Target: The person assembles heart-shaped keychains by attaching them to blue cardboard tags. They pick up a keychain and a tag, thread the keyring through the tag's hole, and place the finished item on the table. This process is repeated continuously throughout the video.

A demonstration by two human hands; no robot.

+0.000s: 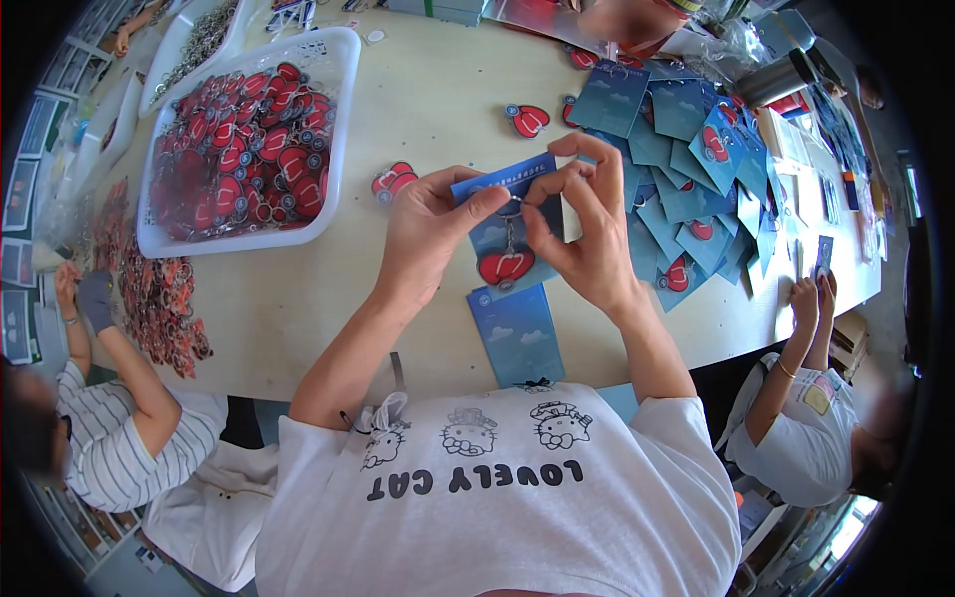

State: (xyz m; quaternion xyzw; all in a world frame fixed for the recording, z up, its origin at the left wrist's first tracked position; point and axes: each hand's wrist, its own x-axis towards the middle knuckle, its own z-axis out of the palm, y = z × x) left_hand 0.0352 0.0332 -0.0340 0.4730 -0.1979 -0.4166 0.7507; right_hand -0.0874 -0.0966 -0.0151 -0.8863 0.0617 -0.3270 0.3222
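Between my hands is a blue card with a red keychain hanging on its front by a short chain. My left hand pinches the card's left edge, its thumb by the metal ring near the top. My right hand has thumb and forefinger closed at that ring, its other fingers curled behind. Below them a stack of blue cards lies at the table edge close to me. Loose red keychains lie on the table just beyond my hands, another keychain beside my left wrist.
A white basket of red keychains stands at left, with a heap of orange-red pieces nearer. Finished-looking carded keychains pile up at right. A dark metal flask lies beyond. Co-workers sit at left and right.
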